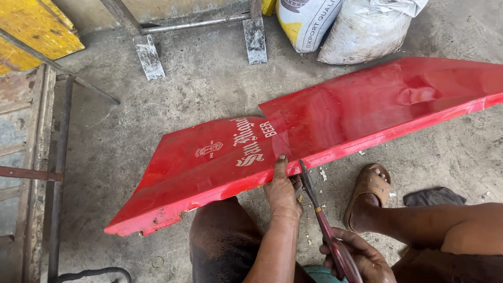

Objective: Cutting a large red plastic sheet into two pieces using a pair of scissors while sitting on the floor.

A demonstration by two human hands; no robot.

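A long red plastic panel [335,115] with white printing lies across the concrete floor and over my knee. My left hand [283,191] presses on the panel's near edge, thumb up on the red face. My right hand [361,259] grips the dark red handle of a pair of long snips [319,215]. The snips' blades meet the panel's near edge just right of my left thumb, where a thin line runs across the panel.
My sandalled foot [369,191] rests on the floor right of the snips, beside a dark cloth [432,196]. Two filled sacks [346,26] stand at the back. A metal frame [199,31] and a yellow board [36,31] are at the rear left.
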